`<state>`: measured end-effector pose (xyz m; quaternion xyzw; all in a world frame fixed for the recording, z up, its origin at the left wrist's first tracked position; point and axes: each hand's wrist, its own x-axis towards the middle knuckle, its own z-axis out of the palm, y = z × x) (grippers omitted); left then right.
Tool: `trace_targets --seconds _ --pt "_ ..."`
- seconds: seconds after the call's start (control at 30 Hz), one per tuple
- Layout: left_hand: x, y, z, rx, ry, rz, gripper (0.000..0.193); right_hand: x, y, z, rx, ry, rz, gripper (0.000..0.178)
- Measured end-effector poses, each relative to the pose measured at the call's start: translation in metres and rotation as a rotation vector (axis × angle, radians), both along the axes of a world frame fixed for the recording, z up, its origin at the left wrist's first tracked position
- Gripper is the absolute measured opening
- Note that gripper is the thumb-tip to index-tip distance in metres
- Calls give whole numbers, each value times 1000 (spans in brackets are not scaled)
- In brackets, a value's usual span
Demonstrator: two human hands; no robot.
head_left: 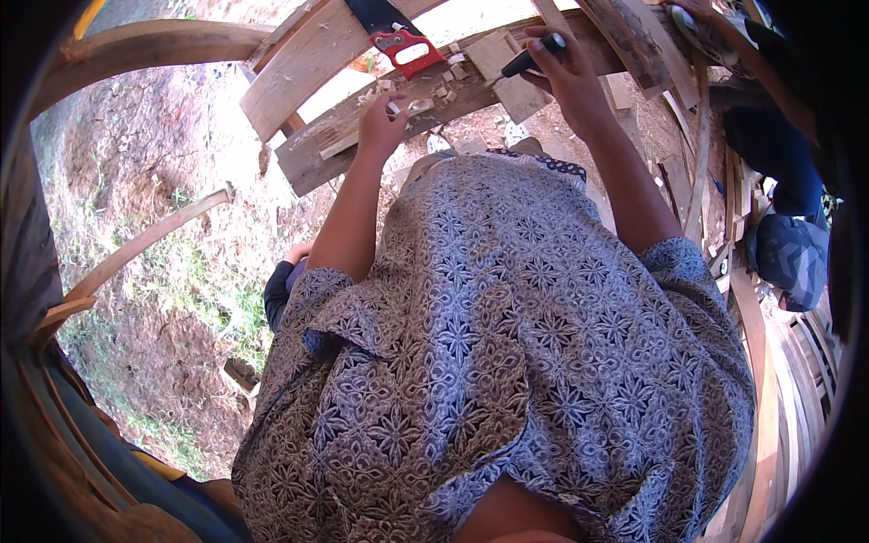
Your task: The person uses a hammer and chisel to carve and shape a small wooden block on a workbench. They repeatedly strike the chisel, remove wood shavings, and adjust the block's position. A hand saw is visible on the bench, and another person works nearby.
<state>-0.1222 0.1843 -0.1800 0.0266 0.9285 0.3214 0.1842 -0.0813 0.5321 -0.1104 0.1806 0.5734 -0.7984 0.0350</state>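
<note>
My right hand is closed around the black handle of a screwdriver-like tool. Its thin tip points down and left, over a flat light board. My left hand is closed at the near side of the wooden plank, with a small pale piece between its fingers. Just right of those fingers is a pale wood chip. A handsaw with a red handle and dark blade lies beyond, between my hands. Small wood blocks and shavings are scattered on the plank.
Curved timbers stretch across the far left, above a dirt and grass slope. Boards lean at the far right. Another person's arm and a dark cap show at the right; another person's sleeve is at the left.
</note>
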Motion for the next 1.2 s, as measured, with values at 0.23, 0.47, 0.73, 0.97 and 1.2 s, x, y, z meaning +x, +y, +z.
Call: trace_targets --seconds 0.23,0.47,0.73,0.97,1.2 --pt "4 -4 1 -78 -44 8 39 19 -42 -47 -306 4 -78 27" --pt "9 3 9 -42 48 -6 38 12 -46 -60 -264 -27 -62 26" --pt "4 11 14 -139 99 -38 44 14 -42 -60 -152 -84 -78 26" --pt "12 69 47 -207 542 -539 69 15 -33 -55 102 -185 -47 42" --pt "17 152 39 59 271 -545 33 25 -25 -26 -55 -349 -58 49"
